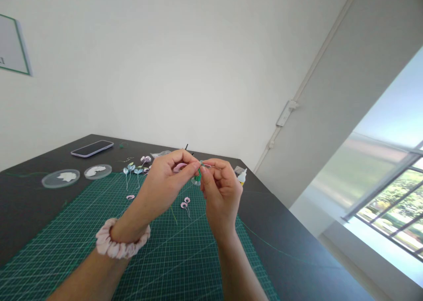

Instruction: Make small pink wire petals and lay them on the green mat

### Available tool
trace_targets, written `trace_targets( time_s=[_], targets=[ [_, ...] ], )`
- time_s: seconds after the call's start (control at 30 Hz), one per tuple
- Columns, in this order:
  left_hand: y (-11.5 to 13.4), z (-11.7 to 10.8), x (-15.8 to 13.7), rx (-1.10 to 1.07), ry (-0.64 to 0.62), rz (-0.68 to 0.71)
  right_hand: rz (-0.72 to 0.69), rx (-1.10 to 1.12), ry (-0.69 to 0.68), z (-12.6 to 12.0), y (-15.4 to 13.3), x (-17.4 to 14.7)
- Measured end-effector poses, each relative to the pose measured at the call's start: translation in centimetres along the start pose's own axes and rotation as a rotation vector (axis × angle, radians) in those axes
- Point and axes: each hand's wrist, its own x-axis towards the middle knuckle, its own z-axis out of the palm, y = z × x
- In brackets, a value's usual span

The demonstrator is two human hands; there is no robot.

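My left hand (pixel 173 177) and my right hand (pixel 223 191) meet above the green cutting mat (pixel 172 261). Both are closed in a pinch, fingertips almost touching. Something tiny and greenish sits between them, too small to make out. Just behind the fingers stands a green spool (pixel 197 177), partly covered by them. A pink rounded piece (pixel 180 167) shows beside my left fingers. Below the hands, two small pink petal pieces (pixel 185 202) on thin stems lie on the mat, and a single pink piece (pixel 130 197) lies left of my left wrist.
Light-blue flower pieces on stems (pixel 130 170) and a pink cluster (pixel 146 159) lie at the mat's far edge. Two clear dishes (pixel 46 180) with white pieces and a phone (pixel 92 148) are at left. A white glue bottle (pixel 242 176) stands at right. Thread (pixel 274 247) trails across the black table.
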Motion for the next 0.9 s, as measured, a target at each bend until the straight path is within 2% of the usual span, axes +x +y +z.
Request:
trace_targets(
  time_s=[0.3, 0.57, 0.77, 0.9],
  targets=[
    [0.0, 0.6, -0.1, 0.086, 0.201, 0.143, 0.041, 0.017, -0.034, 0.8, 0.3, 0.0],
    [0.0, 0.4, -0.2, 0.314, 0.364, 0.293, -0.028, -0.087, -0.180, 1.0, -0.1, -0.3],
    [-0.4, -0.1, 0.0, 0.423, 0.408, 0.325, -0.145, -0.241, -0.242, 0.2, -1.2, -1.0],
    [-0.4, -0.3, 0.0, 0.500, 0.387, 0.339, -0.190, -0.308, -0.242, -0.3, -2.1, -1.1]
  ],
)
